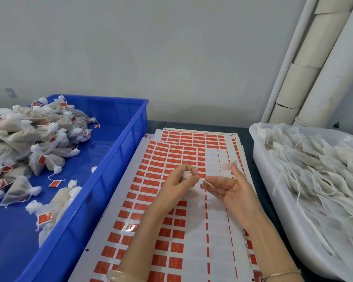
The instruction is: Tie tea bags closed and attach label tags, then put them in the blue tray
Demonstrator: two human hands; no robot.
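The blue tray (130, 127) holds tea bags (18, 135) of white mesh over beige filling, with orange-red tags (54, 183) on white string. The label sheets (167, 159) are white, gridded with rows of orange-red rectangles and dashed red lines — the tags' own red. The tub (259, 159) and its loose bags (314, 169) are white, like the held bag (185, 175) the left hand (177, 186) grips.

A pale grey wall (151, 47) rises behind the dark table (247, 142). At the right, white pipes (338, 68) run up along it, one wrapped in cream segments (306, 64). A small grey plate (11, 93) sits low on the wall at far left. A white tub (258, 153) stands on the table's right side.
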